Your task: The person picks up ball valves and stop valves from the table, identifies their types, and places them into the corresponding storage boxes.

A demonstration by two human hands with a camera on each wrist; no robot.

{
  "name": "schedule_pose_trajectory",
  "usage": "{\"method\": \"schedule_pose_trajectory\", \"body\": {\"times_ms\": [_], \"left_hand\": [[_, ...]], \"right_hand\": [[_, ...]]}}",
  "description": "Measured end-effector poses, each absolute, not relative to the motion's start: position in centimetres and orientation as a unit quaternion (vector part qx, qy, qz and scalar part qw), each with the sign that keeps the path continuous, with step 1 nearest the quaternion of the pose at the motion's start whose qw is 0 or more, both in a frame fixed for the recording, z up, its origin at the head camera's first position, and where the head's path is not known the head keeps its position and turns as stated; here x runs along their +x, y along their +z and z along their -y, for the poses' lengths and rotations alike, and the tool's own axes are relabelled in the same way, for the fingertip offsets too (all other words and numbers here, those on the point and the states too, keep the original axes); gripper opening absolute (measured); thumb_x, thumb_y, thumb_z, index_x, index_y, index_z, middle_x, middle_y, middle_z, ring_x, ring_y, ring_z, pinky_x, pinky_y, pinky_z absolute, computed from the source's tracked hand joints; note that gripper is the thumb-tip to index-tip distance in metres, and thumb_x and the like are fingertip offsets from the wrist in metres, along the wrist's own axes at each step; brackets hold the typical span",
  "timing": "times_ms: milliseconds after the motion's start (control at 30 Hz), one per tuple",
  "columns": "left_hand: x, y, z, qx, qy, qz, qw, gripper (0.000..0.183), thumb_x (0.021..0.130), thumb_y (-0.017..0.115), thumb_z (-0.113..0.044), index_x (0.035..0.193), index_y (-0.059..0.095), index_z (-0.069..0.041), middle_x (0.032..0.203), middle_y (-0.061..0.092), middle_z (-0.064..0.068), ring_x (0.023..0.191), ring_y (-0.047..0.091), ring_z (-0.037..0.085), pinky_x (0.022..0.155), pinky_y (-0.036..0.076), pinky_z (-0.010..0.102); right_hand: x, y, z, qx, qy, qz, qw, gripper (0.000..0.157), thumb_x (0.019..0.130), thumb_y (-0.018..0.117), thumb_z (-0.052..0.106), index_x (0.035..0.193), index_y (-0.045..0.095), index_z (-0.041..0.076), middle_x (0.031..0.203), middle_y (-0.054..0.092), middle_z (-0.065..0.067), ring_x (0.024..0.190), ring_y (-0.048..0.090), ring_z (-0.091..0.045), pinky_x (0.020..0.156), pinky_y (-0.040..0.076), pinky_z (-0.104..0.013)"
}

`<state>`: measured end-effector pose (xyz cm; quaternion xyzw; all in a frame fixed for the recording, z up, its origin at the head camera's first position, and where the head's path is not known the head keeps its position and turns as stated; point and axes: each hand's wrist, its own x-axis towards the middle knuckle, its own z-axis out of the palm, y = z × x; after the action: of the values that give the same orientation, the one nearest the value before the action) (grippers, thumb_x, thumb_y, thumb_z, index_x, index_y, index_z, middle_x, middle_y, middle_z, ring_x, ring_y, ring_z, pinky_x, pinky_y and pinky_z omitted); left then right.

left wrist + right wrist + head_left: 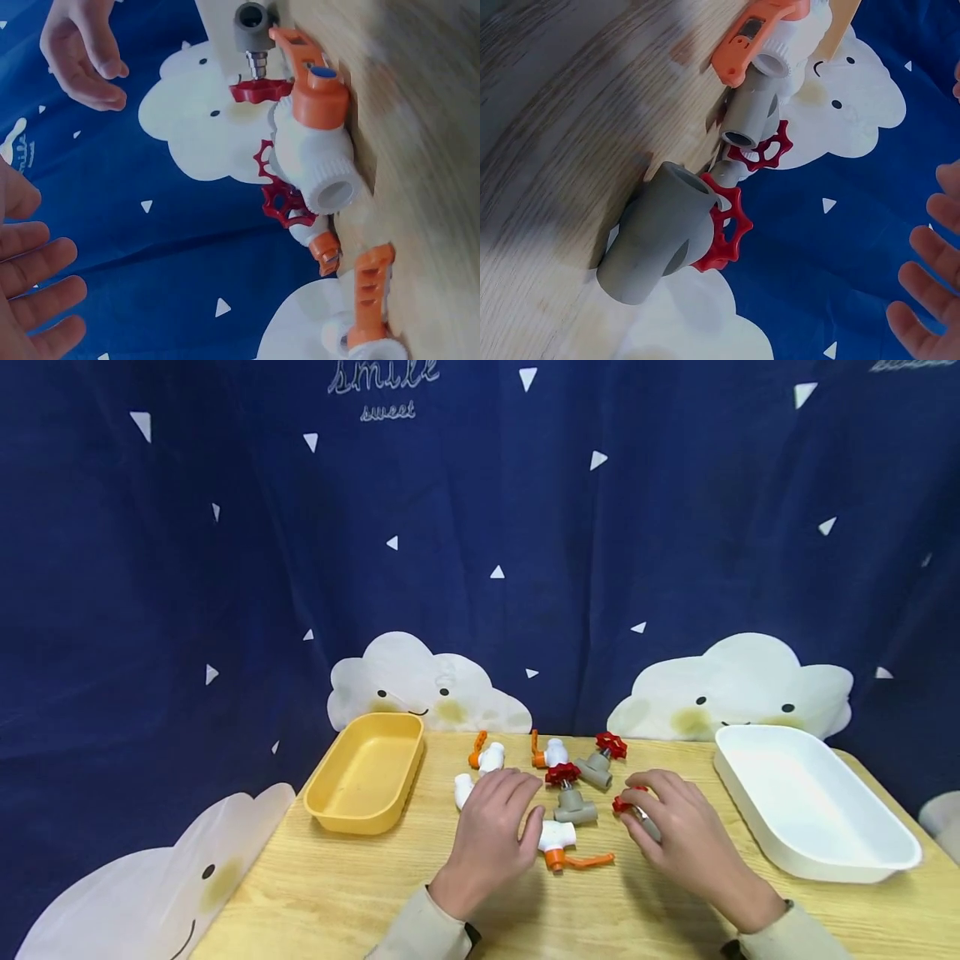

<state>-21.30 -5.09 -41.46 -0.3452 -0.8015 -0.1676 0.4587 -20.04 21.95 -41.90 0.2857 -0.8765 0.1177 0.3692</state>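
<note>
Near the middle of the worktop (315, 893), seven pipe valves lie in a loose group. Above its left side hangs the left hand (495, 827), fingers loosely bent and apart, holding nothing. Beside its thumb lies a white ball valve (557, 833), its orange lever pointing toward the worktop's right edge. The right hand (678, 827), also relaxed, with fingers spread and nothing in its grasp, hovers over a grey stop valve (652, 236) with a red handwheel. Two more grey valves (574, 810) sit between the hands and toward the far edge, where two more white ball valves (491, 757) also lie; another white valve (463, 790) is partly hidden behind the left hand. A yellow tray (360, 821) stands by the far left corner, a white tray (847, 872) along the right edge.
</note>
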Motion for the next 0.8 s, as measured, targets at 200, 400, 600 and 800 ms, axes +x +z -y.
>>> {"method": "schedule_pose_trajectory", "body": {"times_ms": [200,400,600,800], "left_hand": [[-21.4,-41.8,5.2,-0.347,-0.186,0.802,0.449,0.029,0.079,0.072,-0.015,0.108,0.071,-0.009,0.107,0.072,0.001,0.101,0.068,0.016,0.093,0.055,0.029],[-21.4,-42.1,5.1,-0.335,-0.210,0.805,0.443,0.030,0.080,0.071,-0.014,0.109,0.069,-0.008,0.109,0.071,0.002,0.103,0.067,0.018,0.092,0.055,0.032],[-21.2,-42.3,4.9,-0.315,-0.229,0.831,0.397,0.032,0.082,0.072,-0.016,0.113,0.068,-0.008,0.115,0.069,0.003,0.111,0.064,0.019,0.100,0.052,0.033],[-20.7,-42.9,5.1,-0.306,-0.281,0.847,0.333,0.034,0.085,0.071,-0.015,0.118,0.066,-0.009,0.119,0.068,0.003,0.114,0.063,0.018,0.102,0.051,0.034]], "right_hand": [[-19.9,-42.3,-22.0,0.279,0.122,0.886,0.351,0.020,0.075,0.078,0.019,0.094,0.071,0.021,0.104,0.067,0.000,0.101,0.061,-0.020,0.082,0.051,-0.044],[-19.7,-42.6,-22.5,0.280,0.111,0.893,0.334,0.025,0.073,0.080,0.018,0.096,0.071,0.019,0.107,0.068,-0.001,0.103,0.062,-0.021,0.084,0.053,-0.044],[-19.5,-42.4,-23.4,0.267,0.105,0.900,0.327,0.025,0.072,0.081,0.018,0.095,0.071,0.019,0.109,0.068,-0.002,0.104,0.062,-0.022,0.085,0.053,-0.046],[-19.3,-42.6,-23.8,0.264,0.106,0.903,0.322,0.023,0.075,0.080,0.019,0.096,0.071,0.020,0.109,0.068,-0.002,0.104,0.062,-0.021,0.086,0.052,-0.044]]}}
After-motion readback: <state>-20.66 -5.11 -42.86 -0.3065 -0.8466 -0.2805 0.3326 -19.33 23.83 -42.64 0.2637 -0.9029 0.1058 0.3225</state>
